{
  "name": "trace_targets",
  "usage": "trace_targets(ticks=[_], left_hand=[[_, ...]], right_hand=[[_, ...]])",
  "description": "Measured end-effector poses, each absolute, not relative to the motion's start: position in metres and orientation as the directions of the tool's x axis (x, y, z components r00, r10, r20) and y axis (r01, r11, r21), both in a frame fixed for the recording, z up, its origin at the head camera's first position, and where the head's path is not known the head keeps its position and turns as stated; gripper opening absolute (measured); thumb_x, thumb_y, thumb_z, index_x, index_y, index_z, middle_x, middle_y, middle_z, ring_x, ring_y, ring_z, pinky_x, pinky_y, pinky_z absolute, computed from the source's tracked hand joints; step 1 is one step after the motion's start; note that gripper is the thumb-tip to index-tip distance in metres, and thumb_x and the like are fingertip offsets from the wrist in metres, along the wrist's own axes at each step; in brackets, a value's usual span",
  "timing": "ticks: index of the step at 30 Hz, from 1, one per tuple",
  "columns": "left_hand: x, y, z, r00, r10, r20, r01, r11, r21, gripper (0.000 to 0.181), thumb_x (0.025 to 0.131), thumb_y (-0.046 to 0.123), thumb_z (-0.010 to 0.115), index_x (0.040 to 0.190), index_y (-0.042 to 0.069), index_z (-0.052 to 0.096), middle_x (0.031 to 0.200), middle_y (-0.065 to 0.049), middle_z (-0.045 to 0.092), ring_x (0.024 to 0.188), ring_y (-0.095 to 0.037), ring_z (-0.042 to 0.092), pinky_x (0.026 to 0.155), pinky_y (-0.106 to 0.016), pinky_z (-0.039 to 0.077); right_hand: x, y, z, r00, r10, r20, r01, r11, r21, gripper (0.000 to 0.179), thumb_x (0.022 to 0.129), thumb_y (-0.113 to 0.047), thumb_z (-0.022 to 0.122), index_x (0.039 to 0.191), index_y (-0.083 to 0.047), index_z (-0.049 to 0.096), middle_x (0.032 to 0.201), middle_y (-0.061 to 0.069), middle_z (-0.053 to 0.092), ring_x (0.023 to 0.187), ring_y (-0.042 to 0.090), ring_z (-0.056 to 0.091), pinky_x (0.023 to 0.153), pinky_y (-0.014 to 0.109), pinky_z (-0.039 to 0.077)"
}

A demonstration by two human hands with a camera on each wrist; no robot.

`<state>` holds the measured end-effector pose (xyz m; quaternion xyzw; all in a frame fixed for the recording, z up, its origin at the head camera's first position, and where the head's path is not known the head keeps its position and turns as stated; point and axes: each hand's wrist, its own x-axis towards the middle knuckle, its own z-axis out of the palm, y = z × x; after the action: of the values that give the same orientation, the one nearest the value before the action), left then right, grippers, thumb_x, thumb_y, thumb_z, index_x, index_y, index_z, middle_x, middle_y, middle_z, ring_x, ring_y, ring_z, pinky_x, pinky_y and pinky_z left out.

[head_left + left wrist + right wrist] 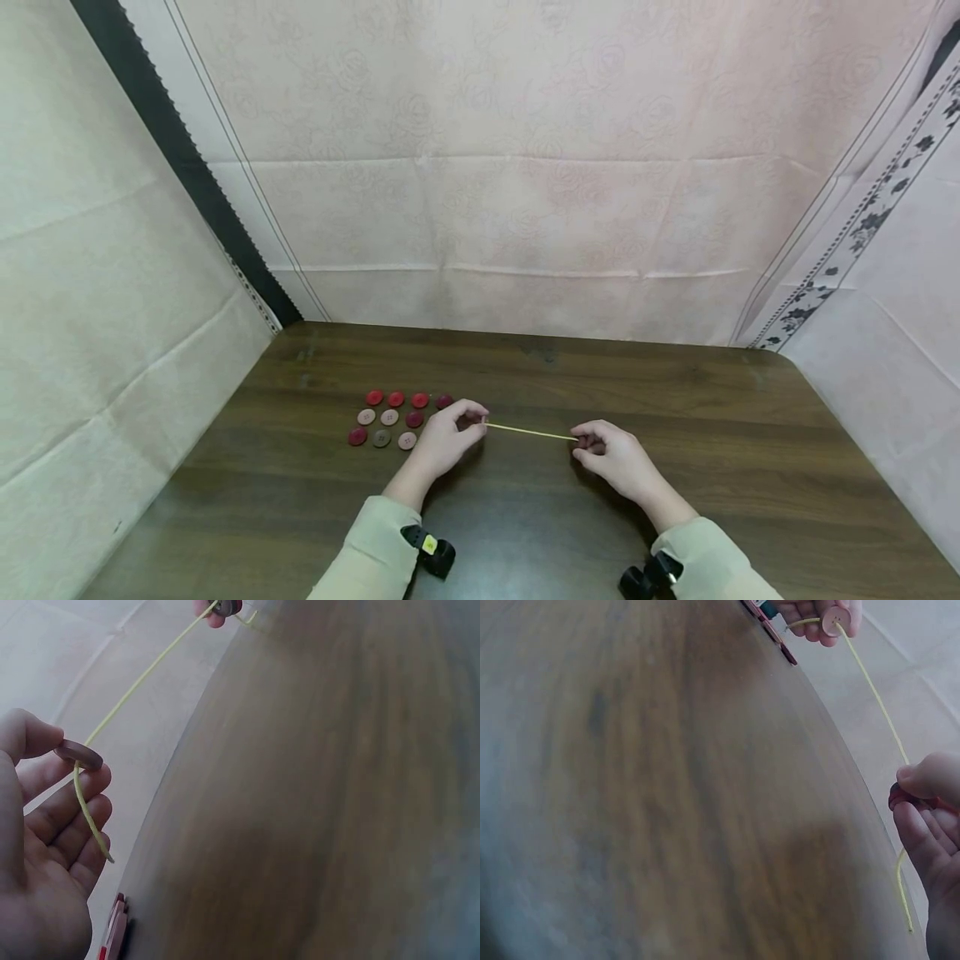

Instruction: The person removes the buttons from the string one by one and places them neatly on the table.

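A thin yellow cord (531, 432) runs straight between the two hands above the table. My left hand (450, 437) pinches a pale pink button (836, 622) between thumb and finger; the cord passes through it and its short free end dangles in the left wrist view. At the other end my right hand (618, 458) grips dark red buttons (901, 796) by their edges, partly hidden by the fingertips. Below that hand, a loose tail of cord (901, 892) hangs in the right wrist view.
Rows of loose buttons lie left of the left hand: red buttons (396, 399), pink buttons (389, 417), dark red ones and a grey-green button (382, 438). The brown wooden table (525, 533) ends at a back edge against a pale patterned cloth (525, 208).
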<state>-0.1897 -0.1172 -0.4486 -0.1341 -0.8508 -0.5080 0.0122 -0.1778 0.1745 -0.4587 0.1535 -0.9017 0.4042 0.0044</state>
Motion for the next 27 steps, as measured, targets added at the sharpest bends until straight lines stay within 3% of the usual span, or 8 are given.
trace_targets(ticks=[8,14,17,27], left_hand=[[-0.189,-0.127,-0.45,-0.972,0.191,0.14,0.212,0.436,0.875,0.019,0.088,0.014,0.063,0.107,0.009,0.064,0.096,0.002,0.061,0.088,-0.017,0.057,0.081,-0.037,0.046],[-0.188,-0.134,-0.451,-0.985,0.126,0.118,0.166,0.505,0.847,0.017,0.088,0.022,0.063,0.105,0.019,0.065,0.095,0.01,0.061,0.093,-0.014,0.057,0.086,-0.051,0.035],[-0.187,-0.138,-0.452,-0.986,0.113,0.119,0.161,0.516,0.841,0.017,0.088,0.023,0.063,0.105,0.02,0.065,0.095,0.011,0.061,0.094,-0.014,0.056,0.087,-0.052,0.035],[-0.185,-0.148,-0.452,-0.986,0.102,0.133,0.166,0.468,0.868,0.017,0.088,0.015,0.064,0.104,0.012,0.065,0.096,0.005,0.063,0.09,-0.016,0.057,0.076,-0.035,0.047]], right_hand=[[-0.178,0.174,-0.458,-0.954,-0.273,0.123,-0.274,0.629,-0.728,0.025,0.083,-0.009,0.07,0.107,-0.012,0.065,0.091,-0.004,0.061,0.081,0.01,0.059,0.071,0.027,0.049],[-0.178,0.174,-0.457,-0.954,-0.273,0.123,-0.274,0.626,-0.73,0.025,0.083,-0.01,0.07,0.107,-0.011,0.065,0.092,-0.004,0.061,0.081,0.01,0.059,0.071,0.027,0.049],[-0.178,0.174,-0.458,-0.954,-0.271,0.126,-0.275,0.628,-0.728,0.025,0.083,-0.01,0.07,0.107,-0.012,0.065,0.091,-0.004,0.06,0.081,0.01,0.059,0.071,0.027,0.049],[-0.178,0.174,-0.458,-0.953,-0.275,0.125,-0.275,0.623,-0.733,0.025,0.083,-0.01,0.069,0.108,-0.011,0.065,0.09,-0.004,0.06,0.081,0.01,0.059,0.071,0.027,0.049]])
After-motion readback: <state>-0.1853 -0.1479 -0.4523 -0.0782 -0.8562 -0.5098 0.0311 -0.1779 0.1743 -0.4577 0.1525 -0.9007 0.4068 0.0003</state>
